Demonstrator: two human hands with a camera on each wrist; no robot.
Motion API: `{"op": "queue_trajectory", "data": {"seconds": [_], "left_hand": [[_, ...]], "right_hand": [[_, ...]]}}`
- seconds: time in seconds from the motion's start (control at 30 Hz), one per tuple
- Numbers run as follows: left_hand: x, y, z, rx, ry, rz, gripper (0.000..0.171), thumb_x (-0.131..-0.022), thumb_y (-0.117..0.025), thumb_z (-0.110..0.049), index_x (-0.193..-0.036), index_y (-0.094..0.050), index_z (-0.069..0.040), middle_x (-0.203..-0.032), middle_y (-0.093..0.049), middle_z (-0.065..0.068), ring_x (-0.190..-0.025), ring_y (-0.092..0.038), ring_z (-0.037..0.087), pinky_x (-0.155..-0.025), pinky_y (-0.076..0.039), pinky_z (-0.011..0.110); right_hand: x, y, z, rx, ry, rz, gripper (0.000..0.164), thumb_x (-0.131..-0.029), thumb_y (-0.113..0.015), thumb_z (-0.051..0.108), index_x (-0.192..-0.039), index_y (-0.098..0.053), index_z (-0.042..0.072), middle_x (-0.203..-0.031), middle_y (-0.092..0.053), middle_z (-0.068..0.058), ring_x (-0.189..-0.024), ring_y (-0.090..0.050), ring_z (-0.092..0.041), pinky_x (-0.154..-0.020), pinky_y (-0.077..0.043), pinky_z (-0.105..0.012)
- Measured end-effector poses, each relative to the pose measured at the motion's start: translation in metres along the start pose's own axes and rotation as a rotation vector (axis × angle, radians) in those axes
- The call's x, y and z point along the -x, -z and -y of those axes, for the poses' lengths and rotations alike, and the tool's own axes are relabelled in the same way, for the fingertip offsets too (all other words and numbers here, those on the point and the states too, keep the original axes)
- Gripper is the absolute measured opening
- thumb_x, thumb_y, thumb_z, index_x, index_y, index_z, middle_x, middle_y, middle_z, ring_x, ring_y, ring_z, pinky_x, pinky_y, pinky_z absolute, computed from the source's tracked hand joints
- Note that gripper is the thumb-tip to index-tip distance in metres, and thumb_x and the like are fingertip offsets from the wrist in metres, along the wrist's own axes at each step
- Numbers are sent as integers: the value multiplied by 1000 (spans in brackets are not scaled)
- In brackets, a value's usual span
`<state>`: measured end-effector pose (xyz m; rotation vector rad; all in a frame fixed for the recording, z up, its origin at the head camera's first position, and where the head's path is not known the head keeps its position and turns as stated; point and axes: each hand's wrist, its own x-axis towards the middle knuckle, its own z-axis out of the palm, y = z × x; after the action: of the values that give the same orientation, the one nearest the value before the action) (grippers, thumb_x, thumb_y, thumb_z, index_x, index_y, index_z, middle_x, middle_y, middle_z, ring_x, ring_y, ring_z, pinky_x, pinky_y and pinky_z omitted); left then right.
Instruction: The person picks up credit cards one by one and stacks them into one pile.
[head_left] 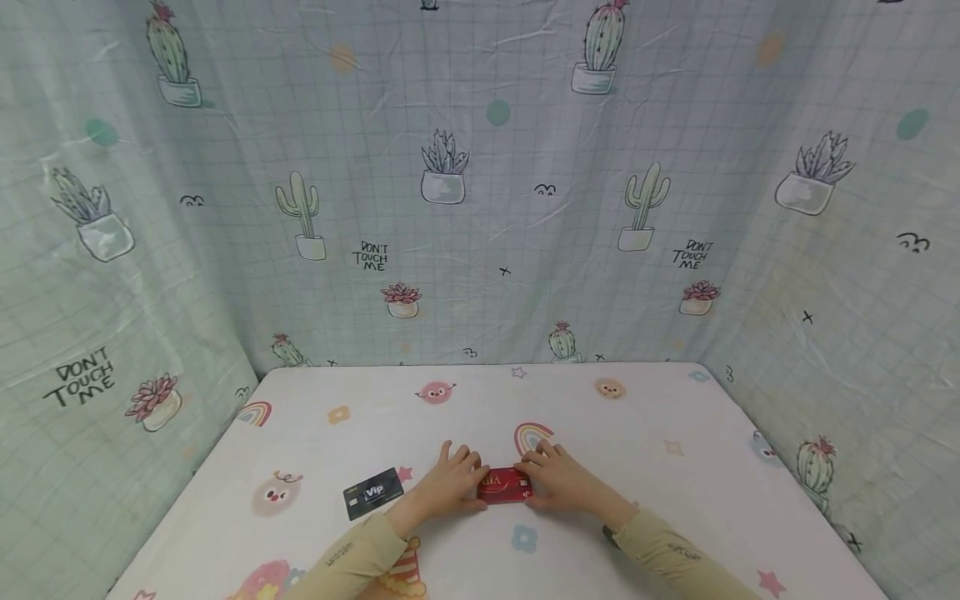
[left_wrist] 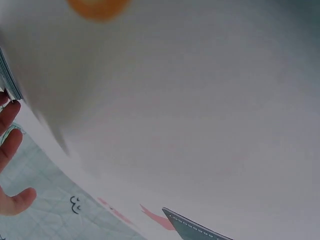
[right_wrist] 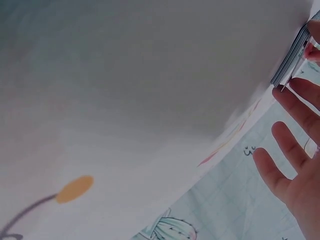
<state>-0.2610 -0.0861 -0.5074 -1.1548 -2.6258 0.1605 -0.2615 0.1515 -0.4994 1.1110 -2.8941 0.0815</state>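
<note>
A red VIP card (head_left: 504, 486) lies at the middle of the table, its lettering upside down in the head view. It tops a small stack of cards, whose layered edges (right_wrist: 290, 57) show in the right wrist view. My left hand (head_left: 452, 483) grips the stack's left end between thumb and fingers. On the opposite end, my right hand (head_left: 562, 481) holds it the same way. Left of my left hand lies a black Vip card (head_left: 373, 493), flat and slightly turned; part of this card (left_wrist: 192, 227) enters the left wrist view at the bottom.
A dark flat object (head_left: 609, 536) is mostly hidden under the right sleeve (head_left: 660, 546). The white table (head_left: 637, 433) carries printed rainbows, stars and faces. Behind it and on both sides hangs a cactus-print cloth (head_left: 495, 225).
</note>
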Motion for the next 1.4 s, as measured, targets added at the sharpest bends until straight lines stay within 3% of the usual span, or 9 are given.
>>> {"op": "queue_trajectory", "data": {"seconds": [0.4,0.67,0.9,1.23,1.4], "left_hand": [[0,-4,3,-18,-26,-50,50,-74,-61,-55,-108,-59,-18,-96,-55,-2,-91,-45,15,-85,-40,45],[-3,-8,6,2,-48,13,49,-76,-59,-54,-106,-57,-15,-102,-55,0,-89,-48,12,-74,-45,27],[-6,-4,4,1,-34,46,49,-75,-59,-54,-106,-57,-16,-103,-56,-1,-90,-49,11,-75,-45,25],[-4,-5,4,22,-38,-4,47,-74,-62,-53,-101,-59,-15,-98,-58,-1,-86,-49,11,-73,-45,26],[-3,-4,2,46,6,16,47,-74,-62,-52,-102,-59,-14,-100,-58,0,-88,-50,13,-75,-44,30]], "right_hand": [[-1,-4,-2,32,2,8,54,-78,-61,48,-124,-49,23,-118,-53,4,-115,-43,-24,-95,-37,-52],[-7,-8,1,148,16,17,56,-76,-62,48,-122,-50,20,-114,-54,2,-105,-47,-22,-88,-43,-49],[-7,-4,4,152,5,17,54,-75,-63,48,-120,-50,21,-112,-54,3,-100,-45,-20,-86,-44,-49],[-7,-5,5,90,-50,38,55,-75,-63,48,-122,-49,23,-115,-53,4,-99,-44,-19,-86,-43,-49],[-7,-5,7,72,-85,48,59,-74,-65,47,-125,-47,23,-119,-52,2,-100,-46,-21,-86,-42,-50]]}}
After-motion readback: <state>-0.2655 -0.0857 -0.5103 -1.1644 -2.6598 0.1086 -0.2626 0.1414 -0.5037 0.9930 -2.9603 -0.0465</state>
